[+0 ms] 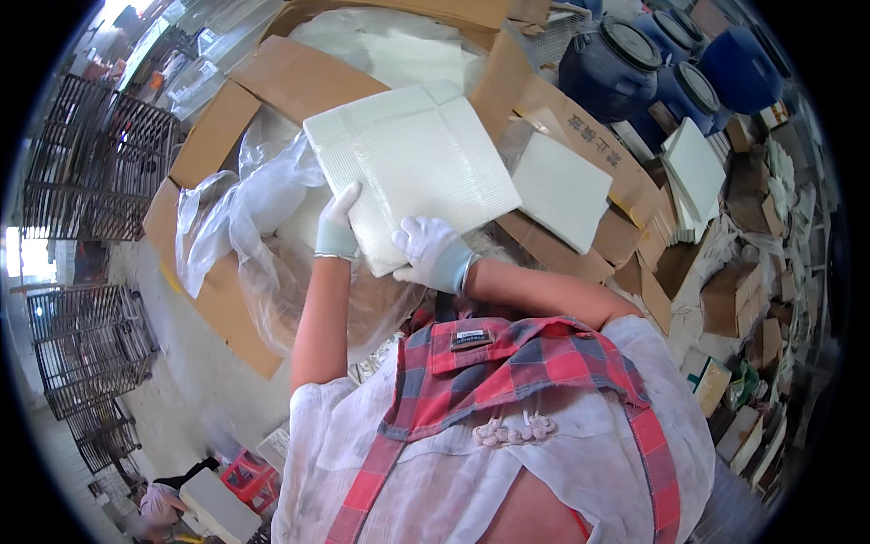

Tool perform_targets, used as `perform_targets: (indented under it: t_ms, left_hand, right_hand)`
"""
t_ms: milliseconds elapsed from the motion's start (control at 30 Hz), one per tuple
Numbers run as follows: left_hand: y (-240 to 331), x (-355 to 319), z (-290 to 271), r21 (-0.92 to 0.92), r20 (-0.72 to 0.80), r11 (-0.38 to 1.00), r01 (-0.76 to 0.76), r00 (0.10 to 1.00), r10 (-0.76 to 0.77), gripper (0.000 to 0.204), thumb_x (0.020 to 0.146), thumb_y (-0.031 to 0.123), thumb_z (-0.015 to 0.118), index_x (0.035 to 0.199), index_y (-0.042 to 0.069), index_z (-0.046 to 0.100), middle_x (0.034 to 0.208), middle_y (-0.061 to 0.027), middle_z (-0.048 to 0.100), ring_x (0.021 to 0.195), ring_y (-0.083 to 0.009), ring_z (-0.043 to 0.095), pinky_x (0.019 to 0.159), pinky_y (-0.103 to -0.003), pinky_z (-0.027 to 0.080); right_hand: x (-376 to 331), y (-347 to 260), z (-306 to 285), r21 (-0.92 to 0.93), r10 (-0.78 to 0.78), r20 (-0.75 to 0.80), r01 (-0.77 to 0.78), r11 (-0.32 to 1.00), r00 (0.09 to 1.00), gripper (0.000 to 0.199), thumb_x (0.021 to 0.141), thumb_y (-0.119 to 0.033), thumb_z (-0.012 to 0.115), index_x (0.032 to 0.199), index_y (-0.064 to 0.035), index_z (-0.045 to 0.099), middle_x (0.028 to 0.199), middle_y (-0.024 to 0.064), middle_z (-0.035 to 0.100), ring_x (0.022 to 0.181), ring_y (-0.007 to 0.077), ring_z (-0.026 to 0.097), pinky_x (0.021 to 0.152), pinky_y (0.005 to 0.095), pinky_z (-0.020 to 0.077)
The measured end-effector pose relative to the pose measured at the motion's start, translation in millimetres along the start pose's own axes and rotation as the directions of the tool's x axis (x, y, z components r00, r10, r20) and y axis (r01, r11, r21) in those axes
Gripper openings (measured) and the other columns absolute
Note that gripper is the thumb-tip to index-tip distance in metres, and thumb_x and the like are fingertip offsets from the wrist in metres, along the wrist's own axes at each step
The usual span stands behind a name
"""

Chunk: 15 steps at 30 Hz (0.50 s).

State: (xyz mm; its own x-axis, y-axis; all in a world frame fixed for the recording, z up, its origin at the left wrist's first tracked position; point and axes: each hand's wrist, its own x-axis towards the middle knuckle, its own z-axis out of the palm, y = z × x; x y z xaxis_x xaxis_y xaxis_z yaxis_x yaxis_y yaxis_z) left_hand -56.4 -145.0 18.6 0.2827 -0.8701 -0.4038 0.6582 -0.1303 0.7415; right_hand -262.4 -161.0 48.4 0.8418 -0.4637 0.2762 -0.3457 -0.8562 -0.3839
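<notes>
A white square slab with a finely ribbed face is tilted in front of me, above an open cardboard box. Shiny clear strips, like tape or film, cross its face. My left hand, in a white glove, grips its lower left edge, thumb on the face and the other fingers hidden behind. My right hand, gloved too, is closed at the near edge with bent fingers against the face. Crumpled clear plastic sheeting spills out of the cardboard box beside my left hand. More white material lies in the box's far part.
Right of the slab, a smooth white panel rests on cardboard flaps. Blue drums with dark lids stand far right, near leaning white panels. Dark slatted racks line the left. A red plastic stool is at lower left.
</notes>
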Motion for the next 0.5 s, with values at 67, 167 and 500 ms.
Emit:
perform_targets:
  t_ms: [67, 167, 500]
  left_hand:
    - [4, -8, 22, 0.06, -0.025, 0.997, -0.045, 0.999, 0.047, 0.043, 0.084, 0.016, 0.065, 0.119, -0.006, 0.053, 0.11, -0.015, 0.061, 0.095, -0.0252, 0.062, 0.083, -0.035, 0.05]
    - [18, -24, 75, 0.101, -0.064, 0.99, -0.101, 0.992, 0.108, 0.042, 0.081, 0.013, 0.066, 0.116, -0.007, 0.054, 0.104, -0.0141, 0.063, 0.09, -0.0242, 0.063, 0.079, -0.033, 0.051]
    - [37, 4, 199, 0.074, 0.223, 0.986, -0.151, 0.966, 0.131, 0.047, 0.086, 0.019, 0.062, 0.121, -0.01, 0.05, 0.12, -0.0204, 0.056, 0.107, -0.0294, 0.057, 0.094, -0.04, 0.046]
  right_hand:
    - [-13, 3, 7, -0.022, -0.106, 0.057, 0.107, 0.994, 0.993, 0.024, 0.079, -0.032, 0.063, 0.085, -0.009, 0.059, 0.078, 0.0084, 0.052, 0.075, 0.0266, 0.055, 0.068, 0.0373, 0.0451]
    - [-35, -4, -22, 0.106, -0.168, 0.297, 0.143, 0.984, 0.94, 0.017, 0.081, -0.025, 0.059, 0.076, -0.0094, 0.061, 0.076, 0.0086, 0.056, 0.074, 0.0274, 0.058, 0.064, 0.0403, 0.047]
    - [-276, 87, -33, -0.361, 0.845, 0.34, -0.772, 0.523, 0.413, 0.026, 0.075, -0.022, 0.062, 0.095, -0.0068, 0.068, 0.09, 0.019, 0.067, 0.08, 0.035, 0.066, 0.067, 0.0439, 0.0521]
